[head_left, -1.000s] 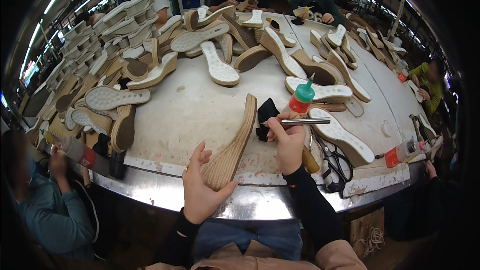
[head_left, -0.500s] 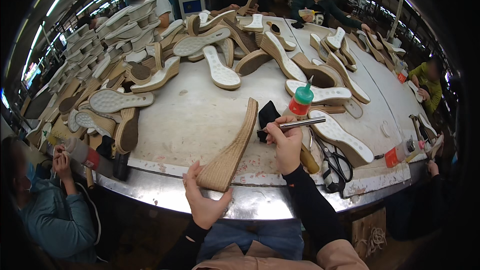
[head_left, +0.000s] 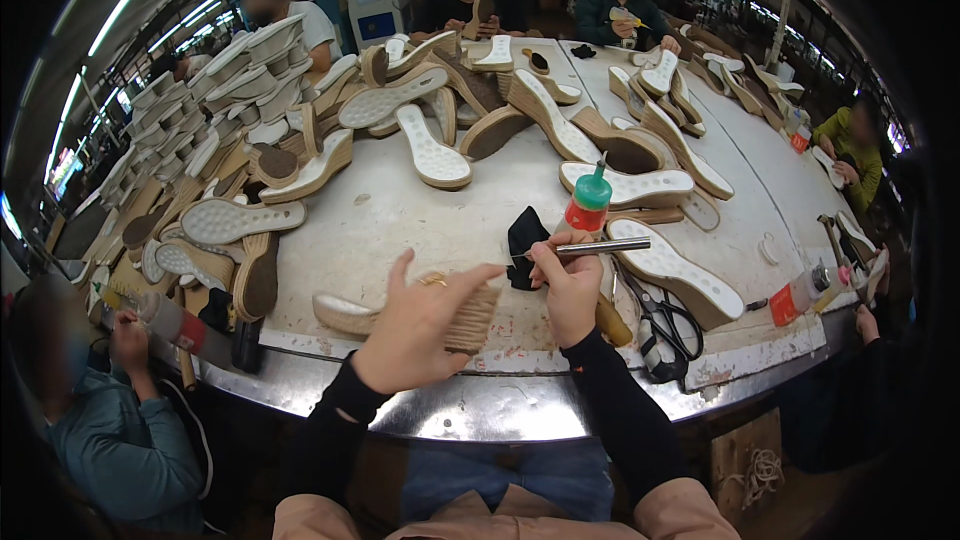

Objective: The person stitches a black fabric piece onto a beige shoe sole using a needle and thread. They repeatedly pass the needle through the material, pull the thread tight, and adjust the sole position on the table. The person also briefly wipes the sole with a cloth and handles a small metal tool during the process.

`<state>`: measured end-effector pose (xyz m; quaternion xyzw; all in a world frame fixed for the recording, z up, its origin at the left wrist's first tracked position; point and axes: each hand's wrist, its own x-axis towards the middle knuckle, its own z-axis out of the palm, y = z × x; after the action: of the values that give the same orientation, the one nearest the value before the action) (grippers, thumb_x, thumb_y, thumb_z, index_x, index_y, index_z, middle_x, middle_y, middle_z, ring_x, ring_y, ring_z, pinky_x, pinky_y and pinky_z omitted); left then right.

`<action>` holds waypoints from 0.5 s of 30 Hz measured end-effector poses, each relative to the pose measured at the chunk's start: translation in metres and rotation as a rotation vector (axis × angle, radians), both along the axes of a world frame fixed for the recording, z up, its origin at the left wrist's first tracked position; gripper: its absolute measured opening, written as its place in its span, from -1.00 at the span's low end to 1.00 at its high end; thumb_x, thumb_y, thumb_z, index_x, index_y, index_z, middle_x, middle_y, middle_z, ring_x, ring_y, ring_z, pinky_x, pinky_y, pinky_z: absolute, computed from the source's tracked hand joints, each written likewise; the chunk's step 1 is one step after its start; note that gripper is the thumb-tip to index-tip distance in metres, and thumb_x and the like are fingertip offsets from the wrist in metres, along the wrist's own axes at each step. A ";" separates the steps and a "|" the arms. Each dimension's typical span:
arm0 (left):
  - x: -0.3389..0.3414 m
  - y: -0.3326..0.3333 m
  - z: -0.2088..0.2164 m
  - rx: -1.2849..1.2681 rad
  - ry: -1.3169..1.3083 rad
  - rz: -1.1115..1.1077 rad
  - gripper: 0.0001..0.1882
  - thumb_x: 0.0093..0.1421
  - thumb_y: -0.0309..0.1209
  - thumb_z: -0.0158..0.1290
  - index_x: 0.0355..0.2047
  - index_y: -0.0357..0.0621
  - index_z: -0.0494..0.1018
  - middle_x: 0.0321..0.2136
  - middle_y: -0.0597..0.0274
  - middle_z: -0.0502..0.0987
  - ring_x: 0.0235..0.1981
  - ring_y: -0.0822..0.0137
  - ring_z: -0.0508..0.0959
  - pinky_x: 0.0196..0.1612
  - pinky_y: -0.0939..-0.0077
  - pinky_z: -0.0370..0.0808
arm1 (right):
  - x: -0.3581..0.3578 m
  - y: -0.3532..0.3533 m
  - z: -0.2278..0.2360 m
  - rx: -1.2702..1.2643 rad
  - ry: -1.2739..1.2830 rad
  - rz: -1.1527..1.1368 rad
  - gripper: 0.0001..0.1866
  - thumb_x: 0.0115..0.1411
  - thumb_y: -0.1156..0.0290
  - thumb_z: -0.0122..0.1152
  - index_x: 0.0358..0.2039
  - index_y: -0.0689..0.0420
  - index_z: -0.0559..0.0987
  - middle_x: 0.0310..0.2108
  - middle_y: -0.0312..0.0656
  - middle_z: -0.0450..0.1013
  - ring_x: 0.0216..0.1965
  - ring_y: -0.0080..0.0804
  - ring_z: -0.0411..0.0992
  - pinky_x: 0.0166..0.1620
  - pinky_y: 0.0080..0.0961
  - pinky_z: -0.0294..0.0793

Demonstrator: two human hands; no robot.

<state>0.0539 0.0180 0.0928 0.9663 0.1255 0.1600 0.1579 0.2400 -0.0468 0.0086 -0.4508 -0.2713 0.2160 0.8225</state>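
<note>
My left hand (head_left: 415, 325) lies across the thick heel of a wedge shoe sole (head_left: 478, 318), fingers spread, one raised. Its thumb is on the near side of the heel and a finger stretches over the far side. The sole lies on the table with its toe to the left; its side has a woven straw-like texture, and my hand hides its middle. In my right hand (head_left: 570, 290) is a slim, pen-shaped metal tool (head_left: 605, 247), its fine tip pointing left over a black cloth (head_left: 524, 240). Behind that hand stands a bottle (head_left: 588, 202) with a green nozzle top.
Black-handled scissors (head_left: 672, 325) lie right of my right hand, near a finished wedge sole (head_left: 685, 278). Many wedge soles (head_left: 430, 145) are heaped across the far table, with white stacks (head_left: 250, 70) at left. Several co-workers sit around; one (head_left: 120, 410) is close on the left.
The wedge sole has gone from standing tilted, toe up, to lying with its toe leftward. My left hand has moved up from under the heel to over it. The right hand stays almost still.
</note>
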 end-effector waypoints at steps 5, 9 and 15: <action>-0.002 0.011 -0.022 -0.123 -0.130 0.020 -0.10 -0.17 -0.34 0.32 0.23 0.00 0.18 0.07 0.18 0.42 0.18 0.19 0.34 0.30 -0.20 -0.21 | 0.000 -0.001 0.000 -0.007 -0.004 0.020 -0.77 0.11 0.53 0.27 -0.31 0.13 0.37 -0.52 -0.30 0.43 -0.61 -0.67 0.35 -0.53 -0.75 0.35; -0.030 0.050 -0.025 -0.194 -0.617 0.326 -0.32 -0.04 -0.35 0.27 0.10 -0.22 0.31 0.07 0.04 0.41 0.15 0.18 0.34 0.24 0.20 0.14 | -0.001 -0.002 0.001 -0.028 -0.047 0.048 -0.81 0.09 0.52 0.30 -0.36 0.15 0.42 -0.51 -0.30 0.45 -0.58 -0.69 0.36 -0.50 -0.75 0.34; -0.026 0.075 -0.038 -0.381 -0.725 0.700 -0.43 -0.03 -0.35 0.28 -0.01 -0.31 0.40 -0.02 0.01 0.45 0.05 0.20 0.41 0.16 0.32 0.24 | -0.006 -0.002 -0.001 -0.187 -0.200 0.089 -0.81 0.05 0.52 0.34 -0.41 0.17 0.45 -0.47 -0.27 0.49 -0.48 -0.67 0.38 -0.40 -0.72 0.38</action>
<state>0.0277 0.0925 0.0549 0.7037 0.4044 0.5008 0.3008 0.2343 -0.0489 0.0078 -0.5323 -0.3501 0.2309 0.7353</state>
